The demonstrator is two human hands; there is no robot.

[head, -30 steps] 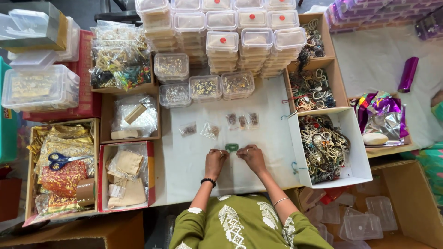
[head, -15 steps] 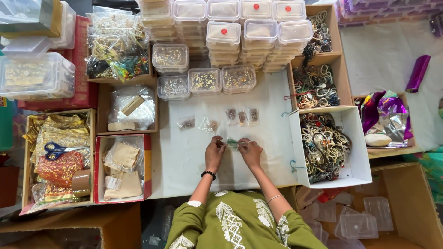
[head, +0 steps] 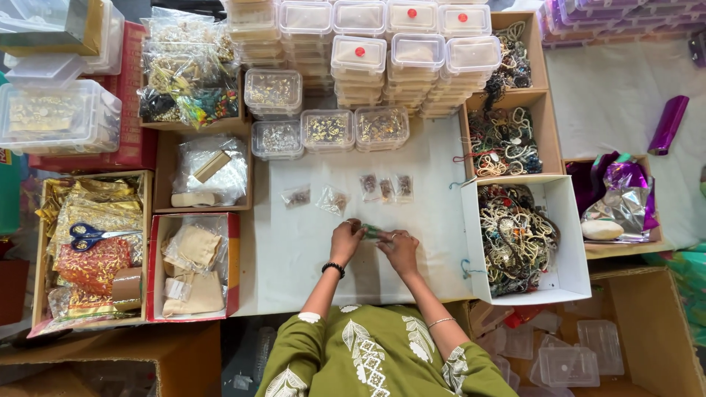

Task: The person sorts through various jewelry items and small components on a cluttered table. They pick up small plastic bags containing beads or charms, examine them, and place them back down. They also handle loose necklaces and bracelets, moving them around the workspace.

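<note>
Green trinket [head: 372,232] is pinched between left hand [head: 346,241] and right hand [head: 398,251], drawn nearer the table's [head: 434,154] front edge than before; handling continues.

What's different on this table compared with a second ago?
Very little. A second ago the small green piece lay between the left hand and right hand; now both hands have closed in and pinch it together. The small clear packets, the stacked plastic boxes and the white box of bangles have not moved.
</note>
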